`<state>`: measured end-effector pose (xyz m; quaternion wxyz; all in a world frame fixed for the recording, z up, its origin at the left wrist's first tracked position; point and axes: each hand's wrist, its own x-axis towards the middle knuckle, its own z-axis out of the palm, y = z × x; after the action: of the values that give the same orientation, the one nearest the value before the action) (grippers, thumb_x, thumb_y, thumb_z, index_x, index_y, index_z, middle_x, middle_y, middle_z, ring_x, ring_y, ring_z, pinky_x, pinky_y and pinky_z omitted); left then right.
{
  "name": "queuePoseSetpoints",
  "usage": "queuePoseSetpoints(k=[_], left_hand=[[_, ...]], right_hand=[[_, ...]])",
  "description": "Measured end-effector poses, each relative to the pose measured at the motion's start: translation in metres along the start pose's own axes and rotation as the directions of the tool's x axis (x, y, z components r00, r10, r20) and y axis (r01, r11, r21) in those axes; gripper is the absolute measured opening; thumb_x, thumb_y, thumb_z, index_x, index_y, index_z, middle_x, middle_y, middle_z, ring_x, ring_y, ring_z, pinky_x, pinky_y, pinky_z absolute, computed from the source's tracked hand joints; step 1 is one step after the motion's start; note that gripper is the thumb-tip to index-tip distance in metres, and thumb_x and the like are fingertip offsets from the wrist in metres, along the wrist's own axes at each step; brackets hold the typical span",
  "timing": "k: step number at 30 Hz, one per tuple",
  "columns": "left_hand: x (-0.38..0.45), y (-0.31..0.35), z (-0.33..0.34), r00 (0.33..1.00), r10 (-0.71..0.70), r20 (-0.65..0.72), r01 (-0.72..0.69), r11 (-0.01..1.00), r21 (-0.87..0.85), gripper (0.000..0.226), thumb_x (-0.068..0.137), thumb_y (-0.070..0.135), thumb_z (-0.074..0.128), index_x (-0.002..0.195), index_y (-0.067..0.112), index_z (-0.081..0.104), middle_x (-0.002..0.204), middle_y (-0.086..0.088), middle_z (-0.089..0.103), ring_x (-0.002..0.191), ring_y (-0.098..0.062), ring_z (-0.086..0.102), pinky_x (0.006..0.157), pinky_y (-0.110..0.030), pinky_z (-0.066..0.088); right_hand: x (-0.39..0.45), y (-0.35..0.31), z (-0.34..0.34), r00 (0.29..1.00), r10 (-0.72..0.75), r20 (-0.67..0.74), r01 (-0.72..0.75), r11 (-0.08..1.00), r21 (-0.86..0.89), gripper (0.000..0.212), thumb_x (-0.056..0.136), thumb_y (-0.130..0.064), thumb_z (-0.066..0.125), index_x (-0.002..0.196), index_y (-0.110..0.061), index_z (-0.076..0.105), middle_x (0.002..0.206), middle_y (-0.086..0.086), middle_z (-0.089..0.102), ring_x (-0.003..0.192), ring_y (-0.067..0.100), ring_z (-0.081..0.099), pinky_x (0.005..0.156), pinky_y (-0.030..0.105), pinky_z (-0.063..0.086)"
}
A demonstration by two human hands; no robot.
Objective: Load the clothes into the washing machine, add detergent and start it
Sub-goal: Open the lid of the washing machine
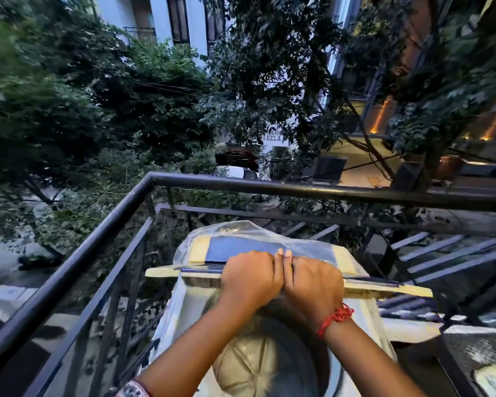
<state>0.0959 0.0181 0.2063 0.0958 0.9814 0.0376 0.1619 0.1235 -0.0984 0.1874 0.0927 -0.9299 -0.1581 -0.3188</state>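
Two forearms are reaching up from the bottom edge, the right one wearing a red thread bracelet (336, 316) at the wrist. Below them the washing machine (269, 359), a top loader, is standing with its round drum (252, 365) opening straight up at the camera. Its lid (287, 277) is lying across the far rim, its long axis running left to right, the right end sitting a little lower in view. A clear plastic cover (241, 229) is wrapping the panel behind it, which is showing blue and pale yellow.

The left hand (251, 275) and right hand (312, 282) are sitting side by side, touching each other, fingers curled over the lid's near edge and gripping it together with bunched plastic. The lid is lying directly under the knuckles, beyond the drum.

The machine is standing on a balcony, tucked into the corner of a black metal railing (143, 193). Beyond the railing, leafy trees (143, 93) are filling the view, with pale buildings (161, 21) and warm lights behind.
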Motion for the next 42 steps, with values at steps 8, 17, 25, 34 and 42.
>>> queuePoseSetpoints(k=[8,17,25,34,42], left_hand=[[0.05,-0.003,-0.01,0.989,0.039,-0.141,-0.033,0.998,0.044,0.057,0.097,0.042,0.028,0.069,0.013,0.068,0.067,-0.008,0.069,0.065,-0.03,0.065,0.048,-0.029,0.027],[0.113,-0.007,-0.013,0.99,0.011,-0.138,-0.014,1.0,-0.017,0.054,0.097,0.038,0.032,0.054,0.015,0.055,0.054,-0.003,0.056,0.055,-0.027,0.056,0.044,-0.028,0.021],[0.166,-0.012,-0.005,0.991,0.009,-0.136,-0.014,0.999,-0.031,0.053,0.097,0.039,0.034,0.052,0.014,0.046,0.058,-0.005,0.052,0.057,-0.03,0.053,0.047,-0.031,0.024],[0.228,-0.023,0.01,1.0,-0.002,-0.017,0.001,0.999,-0.039,0.052,0.098,0.04,0.031,0.053,0.017,0.041,0.063,-0.006,0.053,0.056,-0.027,0.049,0.051,-0.031,0.033],[0.259,-0.03,0.022,0.996,-0.038,0.077,0.043,0.996,-0.072,0.054,0.098,0.045,0.031,0.054,0.015,0.044,0.062,-0.005,0.05,0.054,-0.022,0.047,0.055,-0.032,0.036]], right_hand=[[0.056,0.003,0.001,0.998,-0.042,0.043,0.038,0.995,0.09,0.049,0.094,-0.032,0.043,0.052,-0.017,0.064,0.05,-0.002,0.061,0.043,0.018,0.057,0.041,0.025,0.038],[0.115,0.01,0.014,0.987,0.024,0.158,-0.049,0.986,0.159,0.06,0.099,-0.038,0.028,0.057,-0.016,0.064,0.056,0.0,0.063,0.054,0.021,0.06,0.047,0.031,0.042],[0.16,0.02,0.034,0.989,-0.005,0.15,-0.025,0.98,0.199,0.054,0.099,-0.036,0.03,0.062,-0.016,0.065,0.06,0.004,0.062,0.061,0.026,0.061,0.047,0.031,0.034],[0.21,0.031,0.071,0.978,0.016,0.207,-0.059,0.977,0.203,0.053,0.099,-0.037,0.03,0.067,-0.013,0.065,0.065,0.008,0.061,0.066,0.028,0.06,0.051,0.03,0.033],[0.233,0.037,0.091,0.963,0.055,0.264,-0.111,0.973,0.201,0.049,0.098,-0.034,0.031,0.071,-0.009,0.064,0.065,0.007,0.05,0.061,0.027,0.046,0.054,0.031,0.03]])
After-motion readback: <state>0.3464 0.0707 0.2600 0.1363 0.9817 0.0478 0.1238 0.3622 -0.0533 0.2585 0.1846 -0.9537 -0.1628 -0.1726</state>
